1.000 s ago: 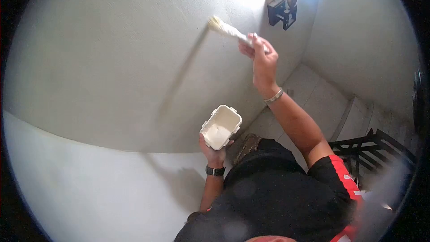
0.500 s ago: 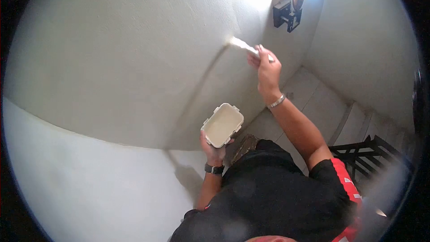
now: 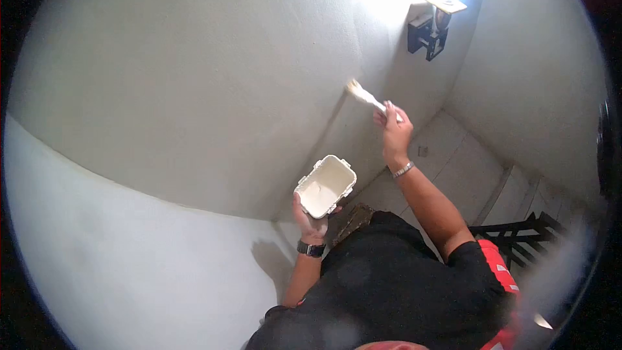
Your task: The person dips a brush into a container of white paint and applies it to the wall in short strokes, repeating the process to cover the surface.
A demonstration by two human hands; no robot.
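My right hand (image 3: 395, 123) grips a paintbrush (image 3: 369, 97) by its pale handle, fingers closed round it. The bristles point up and left, right at the grey-white wall (image 3: 214, 78), and the brush throws a long shadow down it. Lower down, my left hand (image 3: 311, 220) holds a white plastic tub (image 3: 350, 185) from below, thumb on its near left side. Cream-coloured paint (image 3: 319, 198) lies in the bottom of the tub, which is tilted so that its inside shows.
A dark wall lamp (image 3: 427, 35) glows brightly at the upper right. Below right are a tiled floor (image 3: 444, 155) and a black slatted frame (image 3: 518, 236). A smooth white surface (image 3: 129, 240) curves along the lower left.
My right hand has come down a little with the brush, and the bristles sit lower and further right. The tub has tipped slightly, its paint gathered toward the lower end.
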